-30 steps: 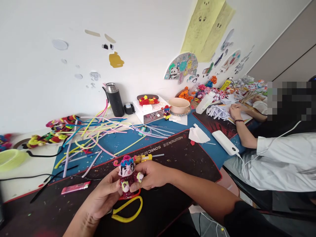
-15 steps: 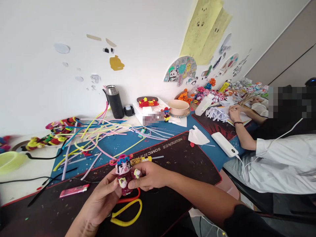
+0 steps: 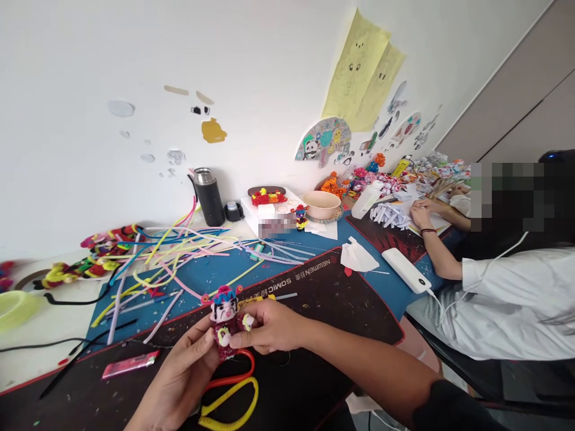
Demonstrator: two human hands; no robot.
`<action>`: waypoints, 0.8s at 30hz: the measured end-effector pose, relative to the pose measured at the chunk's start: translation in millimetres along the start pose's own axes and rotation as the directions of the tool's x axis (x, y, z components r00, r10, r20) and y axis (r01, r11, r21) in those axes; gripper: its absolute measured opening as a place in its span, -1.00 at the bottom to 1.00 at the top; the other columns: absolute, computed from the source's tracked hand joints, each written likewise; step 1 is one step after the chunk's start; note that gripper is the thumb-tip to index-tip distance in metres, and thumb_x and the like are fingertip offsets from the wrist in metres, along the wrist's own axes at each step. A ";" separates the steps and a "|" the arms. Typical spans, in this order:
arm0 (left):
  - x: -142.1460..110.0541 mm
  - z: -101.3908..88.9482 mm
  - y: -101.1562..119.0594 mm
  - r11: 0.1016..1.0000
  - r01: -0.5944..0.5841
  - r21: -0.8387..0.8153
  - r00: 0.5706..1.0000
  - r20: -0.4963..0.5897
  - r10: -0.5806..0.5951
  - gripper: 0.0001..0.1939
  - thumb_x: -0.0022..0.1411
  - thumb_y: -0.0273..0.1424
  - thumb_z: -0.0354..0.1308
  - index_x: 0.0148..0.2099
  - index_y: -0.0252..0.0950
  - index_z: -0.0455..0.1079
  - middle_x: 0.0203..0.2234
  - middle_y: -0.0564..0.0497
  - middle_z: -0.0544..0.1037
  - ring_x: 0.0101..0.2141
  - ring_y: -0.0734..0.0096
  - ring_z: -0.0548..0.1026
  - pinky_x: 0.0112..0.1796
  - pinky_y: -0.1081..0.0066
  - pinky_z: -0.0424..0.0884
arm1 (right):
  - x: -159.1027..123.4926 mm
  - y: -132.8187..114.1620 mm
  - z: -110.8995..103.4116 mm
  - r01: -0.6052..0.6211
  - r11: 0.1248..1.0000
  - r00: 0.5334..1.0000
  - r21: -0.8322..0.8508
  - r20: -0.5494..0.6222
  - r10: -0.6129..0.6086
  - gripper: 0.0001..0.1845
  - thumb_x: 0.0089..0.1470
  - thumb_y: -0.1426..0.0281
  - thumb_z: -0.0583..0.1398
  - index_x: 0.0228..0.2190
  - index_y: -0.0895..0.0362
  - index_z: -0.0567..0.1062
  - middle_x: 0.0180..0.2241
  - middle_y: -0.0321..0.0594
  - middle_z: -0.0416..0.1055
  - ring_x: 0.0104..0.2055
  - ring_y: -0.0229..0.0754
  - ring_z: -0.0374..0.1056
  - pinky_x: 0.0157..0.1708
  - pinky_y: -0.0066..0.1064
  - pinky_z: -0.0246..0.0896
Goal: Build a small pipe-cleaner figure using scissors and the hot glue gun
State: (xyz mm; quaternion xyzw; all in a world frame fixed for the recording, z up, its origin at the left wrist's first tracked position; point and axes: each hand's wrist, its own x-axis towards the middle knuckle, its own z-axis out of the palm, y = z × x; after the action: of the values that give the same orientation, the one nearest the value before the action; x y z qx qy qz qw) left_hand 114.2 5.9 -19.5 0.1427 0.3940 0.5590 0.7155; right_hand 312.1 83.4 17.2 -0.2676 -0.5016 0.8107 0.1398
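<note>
While a yellow loop (image 3: 256, 392) and a red loop (image 3: 252, 361), probably scissor handles, are lying nearest on the dark mat (image 3: 314, 383), the left hand (image 3: 191, 359) and the right hand (image 3: 278, 326) are holding a small robed figurine (image 3: 222, 325) nearly upright between them in a narrow grip over that mat. Beyond it, a tangle of colored strips (image 3: 193, 240) is spreading across the blue counter (image 3: 395, 287), while farther back a black flask (image 3: 210, 199) and a beige bowl (image 3: 322, 205) are standing before the white wall (image 3: 269, 90).

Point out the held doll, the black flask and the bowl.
held doll (image 3: 233, 327): head view, dark red torso
black flask (image 3: 211, 202): head view, middle of its body
bowl (image 3: 321, 212): head view, outer wall
</note>
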 end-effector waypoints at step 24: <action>-1.5 22.5 -4.3 0.965 -0.256 -0.052 0.953 -0.178 0.244 -0.66 -0.09 -0.27 0.71 -0.27 -0.17 0.70 -0.22 0.00 0.77 -0.19 0.23 0.69 -0.07 0.30 0.63 | 16.1 16.8 6.4 0.136 0.989 0.987 0.060 -0.098 -0.130 -0.24 -0.01 -0.09 0.54 -0.01 0.17 0.52 -0.65 -0.58 0.30 -0.69 -0.40 0.08 -0.64 -0.48 -0.11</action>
State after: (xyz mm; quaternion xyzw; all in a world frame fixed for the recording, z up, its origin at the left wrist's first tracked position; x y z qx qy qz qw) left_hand 133.3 8.4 -7.2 0.1163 0.4115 0.6695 0.6074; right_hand 296.0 79.0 -0.3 -0.2664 -0.4841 0.8023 0.2258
